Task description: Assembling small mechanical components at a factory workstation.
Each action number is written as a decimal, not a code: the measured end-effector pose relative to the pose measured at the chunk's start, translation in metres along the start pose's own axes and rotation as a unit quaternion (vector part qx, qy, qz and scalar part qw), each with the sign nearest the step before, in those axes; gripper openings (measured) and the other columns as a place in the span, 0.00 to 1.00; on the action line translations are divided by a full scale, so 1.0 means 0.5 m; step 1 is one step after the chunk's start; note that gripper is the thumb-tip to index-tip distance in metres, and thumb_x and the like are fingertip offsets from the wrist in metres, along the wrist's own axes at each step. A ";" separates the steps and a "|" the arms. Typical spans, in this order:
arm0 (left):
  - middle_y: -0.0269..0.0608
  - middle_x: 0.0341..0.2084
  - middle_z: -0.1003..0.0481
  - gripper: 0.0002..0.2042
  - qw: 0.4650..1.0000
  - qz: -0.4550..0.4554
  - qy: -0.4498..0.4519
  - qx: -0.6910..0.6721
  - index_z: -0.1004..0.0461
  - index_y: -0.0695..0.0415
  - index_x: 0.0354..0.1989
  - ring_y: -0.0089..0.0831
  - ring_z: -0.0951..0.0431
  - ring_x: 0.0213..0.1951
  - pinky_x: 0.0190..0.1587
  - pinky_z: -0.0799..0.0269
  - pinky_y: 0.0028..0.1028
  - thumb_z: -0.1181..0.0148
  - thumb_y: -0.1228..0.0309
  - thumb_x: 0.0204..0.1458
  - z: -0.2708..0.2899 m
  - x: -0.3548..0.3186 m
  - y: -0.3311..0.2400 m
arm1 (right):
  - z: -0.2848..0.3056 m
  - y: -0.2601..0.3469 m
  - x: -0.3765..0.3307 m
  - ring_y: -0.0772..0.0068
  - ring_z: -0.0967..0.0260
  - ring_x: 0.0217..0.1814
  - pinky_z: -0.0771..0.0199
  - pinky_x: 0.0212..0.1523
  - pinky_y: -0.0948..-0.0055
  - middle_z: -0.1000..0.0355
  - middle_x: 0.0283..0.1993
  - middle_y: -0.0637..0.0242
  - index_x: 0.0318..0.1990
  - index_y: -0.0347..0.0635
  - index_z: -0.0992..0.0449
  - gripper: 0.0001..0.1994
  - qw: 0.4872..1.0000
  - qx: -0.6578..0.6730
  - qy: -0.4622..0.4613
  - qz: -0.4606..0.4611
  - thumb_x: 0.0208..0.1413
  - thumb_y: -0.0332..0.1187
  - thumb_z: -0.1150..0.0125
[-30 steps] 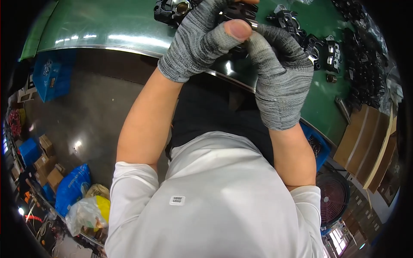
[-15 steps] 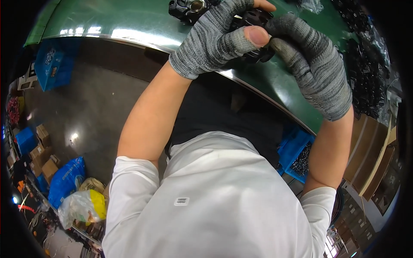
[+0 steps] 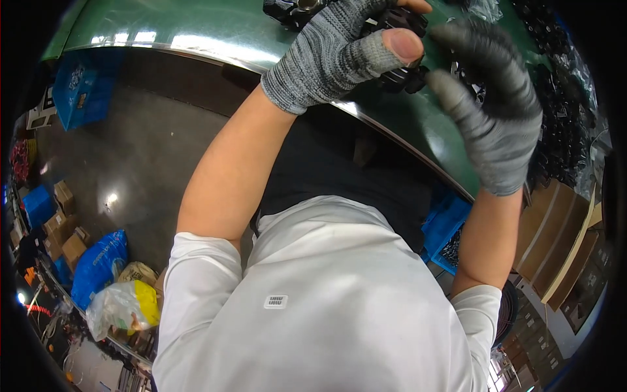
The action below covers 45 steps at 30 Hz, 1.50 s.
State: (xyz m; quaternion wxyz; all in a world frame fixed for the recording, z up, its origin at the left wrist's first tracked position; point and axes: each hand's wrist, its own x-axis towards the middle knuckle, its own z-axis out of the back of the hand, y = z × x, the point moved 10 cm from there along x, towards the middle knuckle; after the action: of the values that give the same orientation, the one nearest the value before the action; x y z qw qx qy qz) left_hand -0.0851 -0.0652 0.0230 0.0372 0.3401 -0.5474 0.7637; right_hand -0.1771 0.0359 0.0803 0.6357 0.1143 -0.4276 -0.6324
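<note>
My left hand (image 3: 336, 62), in a grey knit glove with bare fingertips, is closed around a black moulded part (image 3: 400, 78). Its thumb lies across the part, hiding much of its shape. Just to the right is my right hand (image 3: 499, 127), gloved alike and smeared by motion. Its thumb and fingers are spread apart and no longer touch the part. Small dark and shiny pieces show in the gap between them, seemingly on the table behind. Beyond my left wrist, another black part with a round metal-rimmed hole (image 3: 307, 5) rests on the green table (image 3: 150, 29).
Many black parts (image 3: 562, 124) are heaped along the table's right side, near clear plastic bags (image 3: 486, 9). Below the edge sits a blue bin of small metal pieces (image 3: 450, 248). Cardboard (image 3: 555, 228) stands at right; a blue crate (image 3: 81, 91) and bags (image 3: 98, 268) are at left.
My right hand has come away from the black part, moving slightly right with its fingers opening. My left hand keeps its hold and has shifted a little to the right.
</note>
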 end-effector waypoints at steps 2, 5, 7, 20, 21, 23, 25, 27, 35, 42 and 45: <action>0.44 0.55 0.27 0.43 1.000 0.000 -0.007 0.016 0.34 0.63 0.66 0.33 0.28 0.57 0.61 0.32 0.33 0.30 0.41 0.50 0.001 0.003 0.000 | -0.015 0.006 -0.010 0.61 0.24 0.56 0.24 0.58 0.65 0.23 0.57 0.59 0.56 0.42 0.20 0.24 0.999 -0.032 -0.008 0.029 0.50 0.27 0.24; 0.44 0.55 0.27 0.43 0.999 0.000 -0.018 -0.027 0.33 0.63 0.65 0.33 0.28 0.57 0.62 0.32 0.33 0.30 0.40 0.50 0.005 -0.001 0.005 | -0.049 0.030 -0.024 0.60 0.27 0.60 0.26 0.60 0.63 0.25 0.58 0.60 0.57 0.43 0.21 0.27 0.992 -0.089 -0.025 0.090 0.46 0.29 0.21; 0.44 0.55 0.27 0.43 0.999 0.007 -0.014 -0.030 0.33 0.63 0.65 0.33 0.28 0.57 0.62 0.32 0.33 0.30 0.41 0.51 0.002 -0.001 0.008 | -0.057 0.036 -0.034 0.59 0.30 0.62 0.27 0.62 0.62 0.26 0.60 0.60 0.56 0.44 0.21 0.29 0.983 -0.141 -0.064 0.097 0.43 0.30 0.20; 0.43 0.53 0.27 0.41 0.998 0.034 -0.022 -0.051 0.33 0.63 0.64 0.32 0.27 0.55 0.61 0.32 0.32 0.31 0.42 0.52 0.001 -0.008 0.018 | -0.087 0.017 -0.043 0.56 0.31 0.59 0.31 0.61 0.59 0.25 0.55 0.62 0.50 0.46 0.19 0.25 0.965 -0.199 -0.106 0.135 0.40 0.32 0.19; 0.43 0.53 0.27 0.41 0.998 0.028 -0.024 -0.040 0.32 0.63 0.64 0.31 0.28 0.55 0.61 0.32 0.32 0.31 0.42 0.52 0.002 -0.008 0.017 | -0.087 0.015 -0.045 0.56 0.31 0.59 0.31 0.61 0.59 0.25 0.55 0.62 0.50 0.46 0.19 0.25 0.965 -0.198 -0.106 0.136 0.40 0.32 0.19; 0.43 0.53 0.27 0.40 0.999 0.024 -0.025 -0.026 0.32 0.63 0.64 0.31 0.28 0.55 0.61 0.32 0.32 0.31 0.42 0.53 0.003 -0.006 0.012 | -0.085 0.023 -0.050 0.56 0.30 0.57 0.30 0.58 0.60 0.24 0.54 0.63 0.50 0.46 0.19 0.25 0.954 -0.232 -0.112 0.153 0.41 0.32 0.19; 0.42 0.52 0.26 0.40 1.000 0.015 -0.027 0.000 0.32 0.63 0.63 0.31 0.28 0.55 0.60 0.31 0.32 0.32 0.41 0.53 0.004 -0.002 0.002 | -0.086 0.029 -0.052 0.56 0.30 0.57 0.30 0.57 0.60 0.24 0.53 0.64 0.50 0.47 0.19 0.25 0.947 -0.251 -0.119 0.163 0.41 0.31 0.19; 0.42 0.52 0.26 0.39 1.000 -0.009 -0.024 0.001 0.32 0.63 0.63 0.31 0.28 0.55 0.60 0.32 0.32 0.33 0.41 0.54 0.004 -0.008 0.015 | -0.090 0.028 -0.053 0.57 0.30 0.55 0.29 0.56 0.60 0.24 0.53 0.64 0.50 0.47 0.20 0.24 0.951 -0.238 -0.121 0.155 0.42 0.31 0.20; 0.39 0.42 0.21 0.30 0.974 0.135 -0.076 -0.168 0.25 0.58 0.58 0.25 0.22 0.46 0.52 0.25 0.27 0.35 0.45 0.57 -0.009 -0.003 0.078 | -0.089 0.015 -0.048 0.60 0.29 0.50 0.27 0.50 0.64 0.24 0.52 0.63 0.50 0.46 0.21 0.23 0.971 -0.180 -0.117 0.106 0.44 0.28 0.21; 0.43 0.53 0.27 0.41 0.958 0.185 -0.068 -0.206 0.32 0.63 0.63 0.31 0.28 0.56 0.62 0.33 0.32 0.37 0.38 0.56 -0.002 -0.013 0.079 | -0.091 0.015 -0.043 0.62 0.28 0.48 0.26 0.46 0.66 0.24 0.51 0.63 0.50 0.46 0.21 0.23 0.970 -0.177 -0.118 0.119 0.44 0.26 0.21; 0.40 0.42 0.21 0.28 0.975 0.132 -0.070 -0.163 0.24 0.59 0.56 0.25 0.22 0.47 0.53 0.26 0.27 0.39 0.46 0.60 0.000 0.002 0.070 | -0.084 0.028 -0.037 0.62 0.28 0.48 0.26 0.47 0.66 0.24 0.50 0.63 0.50 0.45 0.21 0.24 0.962 -0.194 -0.130 0.141 0.43 0.26 0.21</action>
State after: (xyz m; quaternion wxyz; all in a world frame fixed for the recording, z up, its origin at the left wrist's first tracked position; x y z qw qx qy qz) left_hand -0.1009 -0.0794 -0.0045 -0.0479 0.3070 -0.7059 0.6365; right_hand -0.1351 0.0385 0.0568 0.6677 -0.1561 -0.3870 -0.6166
